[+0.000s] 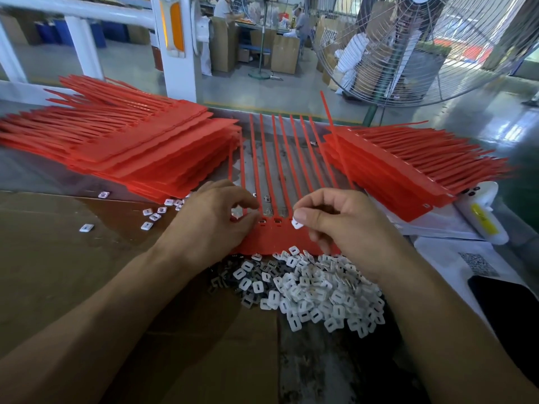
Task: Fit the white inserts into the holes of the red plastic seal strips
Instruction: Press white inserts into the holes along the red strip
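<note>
The right hand (pixel 344 225) hovers knuckles-up over the sheet of red seal strips (pixel 274 237), its thumb and forefinger pinching one white insert (pixel 298 223) just above the row of holes. The left hand (pixel 215 217) lies on the sheet's left part, fingers curled down and pressing near a hole; whether they grip anything I cannot tell. Both forearms reach in from the near edge of the tabletop. The sheet lies mid-table, its long tails running straight away toward the far edge. A loose pile of inserts (pixel 315 290) touches its near edge. Stacks of red strips (pixel 140 147) crowd the left and right sides, leaving a narrow lane between. Cardboard (pixel 58 272) covers the near left corner.
</note>
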Action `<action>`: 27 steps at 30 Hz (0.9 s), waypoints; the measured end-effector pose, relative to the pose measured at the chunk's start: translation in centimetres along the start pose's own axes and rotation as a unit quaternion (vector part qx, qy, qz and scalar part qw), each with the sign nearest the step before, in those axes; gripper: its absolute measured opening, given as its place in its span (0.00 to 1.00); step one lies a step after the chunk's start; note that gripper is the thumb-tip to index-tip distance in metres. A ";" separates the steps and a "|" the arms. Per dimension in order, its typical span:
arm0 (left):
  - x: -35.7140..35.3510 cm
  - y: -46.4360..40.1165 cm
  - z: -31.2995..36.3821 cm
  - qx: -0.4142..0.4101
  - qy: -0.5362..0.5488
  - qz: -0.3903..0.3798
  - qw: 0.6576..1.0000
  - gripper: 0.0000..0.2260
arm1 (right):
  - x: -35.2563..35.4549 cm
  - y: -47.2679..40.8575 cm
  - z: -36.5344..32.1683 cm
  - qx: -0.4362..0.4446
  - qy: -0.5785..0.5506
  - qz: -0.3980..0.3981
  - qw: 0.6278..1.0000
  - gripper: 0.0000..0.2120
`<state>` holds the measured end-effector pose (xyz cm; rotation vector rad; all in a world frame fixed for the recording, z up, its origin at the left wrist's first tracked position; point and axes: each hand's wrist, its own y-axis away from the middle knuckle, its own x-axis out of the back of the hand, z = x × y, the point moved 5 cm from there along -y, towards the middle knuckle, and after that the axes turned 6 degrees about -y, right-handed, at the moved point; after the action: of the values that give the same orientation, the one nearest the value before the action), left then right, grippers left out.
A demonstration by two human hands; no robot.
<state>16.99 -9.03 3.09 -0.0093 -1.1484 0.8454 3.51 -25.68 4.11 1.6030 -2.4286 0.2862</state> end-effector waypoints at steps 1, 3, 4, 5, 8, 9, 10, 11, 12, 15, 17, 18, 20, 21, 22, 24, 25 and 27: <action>0.2 0.0 0.4 -0.006 0.030 0.007 1.000 0.11 | -0.2 -0.1 0.2 -0.003 -0.045 0.017 0.999 0.02; 0.4 0.1 1.2 -0.017 0.088 0.014 0.996 0.13 | -0.8 -0.3 0.5 -0.011 -0.123 0.040 0.991 0.01; 0.4 0.2 1.5 -0.023 0.109 0.017 0.994 0.14 | -1.1 -0.4 0.6 -0.014 -0.151 0.045 0.987 0.01; 0.4 0.3 1.8 -0.027 0.125 0.019 0.992 0.15 | -1.4 -0.4 0.7 -0.016 -0.171 0.045 0.984 0.01; 0.4 0.5 2.2 -0.033 0.150 0.028 0.988 0.16 | -2.2 -0.5 0.8 -0.015 -0.202 0.025 0.979 0.02; 0.4 0.5 2.3 -0.038 0.151 0.032 0.987 0.14 | -2.4 -0.5 0.7 -0.012 -0.211 0.020 0.977 0.01; 0.4 0.5 2.3 -0.042 0.152 0.036 0.987 0.13 | -2.5 -0.5 0.7 -0.009 -0.219 0.019 0.976 0.01; 0.3 0.5 2.4 -0.046 0.156 0.039 0.986 0.12 | -2.6 -0.5 0.6 -0.006 -0.224 0.020 0.974 0.02; 0.3 0.5 2.4 -0.048 0.159 0.042 0.985 0.11 | -2.6 -0.5 0.5 -0.006 -0.228 0.022 0.973 0.02; 0.4 0.5 2.6 -0.061 0.151 0.056 0.985 0.10 | -2.7 -0.4 0.5 -0.011 -0.238 0.021 0.971 0.04; 0.4 0.6 2.9 -0.080 0.135 0.061 0.986 0.07 | -2.7 -0.4 0.6 -0.015 -0.242 0.020 0.970 0.04; 0.5 0.6 3.0 -0.089 0.125 0.064 0.986 0.06 | -2.7 -0.4 0.6 -0.016 -0.242 0.022 0.970 0.03; 0.7 0.6 3.0 -0.098 0.101 0.065 0.988 0.06 | -2.6 -0.3 0.6 -0.010 -0.227 0.037 0.973 0.02; 0.8 0.5 2.8 -0.097 0.088 0.064 0.989 0.06 | -2.4 -0.3 0.6 -0.001 -0.199 0.053 0.978 0.02; 1.0 0.3 2.5 -0.092 0.077 0.064 0.991 0.05 | -2.2 -0.2 0.6 0.011 -0.158 0.073 0.985 0.02; 1.3 -0.1 1.4 -0.058 0.056 0.063 0.995 0.04 | -1.8 0.0 0.5 0.034 -0.074 0.110 0.991 0.02; 1.4 -0.2 0.6 -0.030 0.048 0.060 0.997 0.03 | -1.7 0.0 0.5 0.042 -0.050 0.120 0.991 0.02; 1.4 -0.4 -0.9 0.033 0.036 0.042 0.998 0.03 | -1.5 0.1 0.4 0.048 -0.031 0.129 0.990 0.02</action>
<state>18.17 -8.07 3.97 -0.0343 -1.0579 0.9504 4.00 -24.41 3.27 1.3480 -2.7108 0.4060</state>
